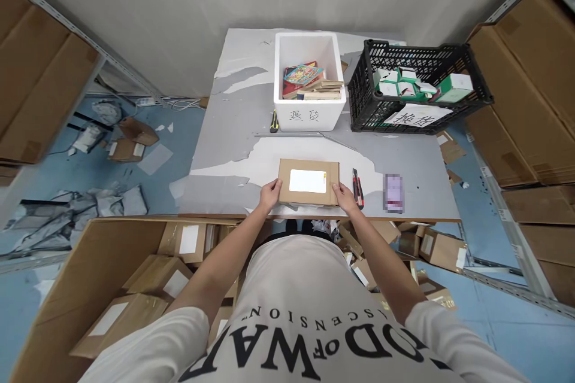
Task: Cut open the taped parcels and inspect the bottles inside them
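A flat brown cardboard box [287, 196] with a white label on top is between my two hands, near the table's front edge. My left hand [271, 194] grips its left side, thumb on top. On the opposite side my right hand [344, 196] holds the right end, thumb also on top. The fingers under the box are hidden. Just right of the right hand lies a red and black box cutter [357, 188]. A blurred purple rectangular item [394, 193] rests farther right.
On the grey table [215, 143], a white bin [309, 116] holds books and a black crate [417, 102] holds green and white boxes. A yellow and black cutter [274, 122] lies by the bin. A large carton [121, 227] with labelled boxes stands at lower left; shelves flank both sides.
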The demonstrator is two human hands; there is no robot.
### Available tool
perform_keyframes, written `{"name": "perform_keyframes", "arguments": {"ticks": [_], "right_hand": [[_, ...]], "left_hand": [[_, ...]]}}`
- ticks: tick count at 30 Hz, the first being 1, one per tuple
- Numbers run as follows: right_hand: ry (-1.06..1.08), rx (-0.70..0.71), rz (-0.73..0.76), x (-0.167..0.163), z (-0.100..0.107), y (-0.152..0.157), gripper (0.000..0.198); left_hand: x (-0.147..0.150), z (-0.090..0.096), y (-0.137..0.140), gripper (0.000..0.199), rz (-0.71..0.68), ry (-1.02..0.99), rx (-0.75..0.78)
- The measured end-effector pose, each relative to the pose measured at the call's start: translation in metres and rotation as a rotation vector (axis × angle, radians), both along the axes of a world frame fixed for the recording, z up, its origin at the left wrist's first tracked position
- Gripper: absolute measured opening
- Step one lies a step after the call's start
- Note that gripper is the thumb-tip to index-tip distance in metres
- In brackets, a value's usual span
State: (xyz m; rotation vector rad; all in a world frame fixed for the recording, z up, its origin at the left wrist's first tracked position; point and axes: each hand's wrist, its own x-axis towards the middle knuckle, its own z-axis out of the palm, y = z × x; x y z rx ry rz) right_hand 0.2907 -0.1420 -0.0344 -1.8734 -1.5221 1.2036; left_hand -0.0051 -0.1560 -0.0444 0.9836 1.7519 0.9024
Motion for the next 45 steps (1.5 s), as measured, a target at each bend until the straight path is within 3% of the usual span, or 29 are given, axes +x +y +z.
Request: {"name": "perform_keyframes", "arguments": {"ticks": [6, 11, 15, 19, 24, 29, 32, 36, 45], "right_hand": [[0.062, 0.072, -0.126, 0.028, -0.029, -0.022, 0.055], [0.159, 0.102, 0.086, 0.026, -0.042, -0.042, 0.078], [0.228, 0.079, 0.113, 0.013, -0.040, -0.043, 0.067], [0.243, 0.110, 0.160, 0.017, -0.032, -0.042, 0.055], [0.273, 0.146, 0.225, 0.024, -0.009, -0.033, 0.043], [0.130, 0.207, 0.149, 0.017, 0.027, -0.009, 0.049], [0.006, 0.213, 0.114, 0.012, 0.040, 0.007, 0.055], [-0.032, 0.141, 0.108, 0.005, 0.039, 0.016, 0.061], [0.133, -0.091, -0.050, -0.006, 0.025, 0.023, 0.062]], "left_hand": [[-0.018, -0.019, -0.015, 0.048, 0.063, -0.034, -0.030], [-0.018, -0.030, -0.042, 0.059, -0.132, -0.113, 0.001], [-0.008, -0.031, -0.045, 0.057, -0.169, -0.177, 0.035], [-0.012, -0.018, -0.044, 0.056, -0.219, -0.180, 0.066], [-0.023, 0.016, -0.040, 0.055, -0.281, -0.059, 0.127], [-0.021, 0.054, -0.024, 0.052, -0.211, 0.140, 0.159], [-0.019, 0.068, -0.012, 0.050, -0.171, 0.277, 0.139], [-0.016, 0.067, 0.002, 0.052, -0.130, 0.348, 0.049], [-0.014, 0.048, 0.031, 0.062, -0.092, 0.345, -0.055]]}}
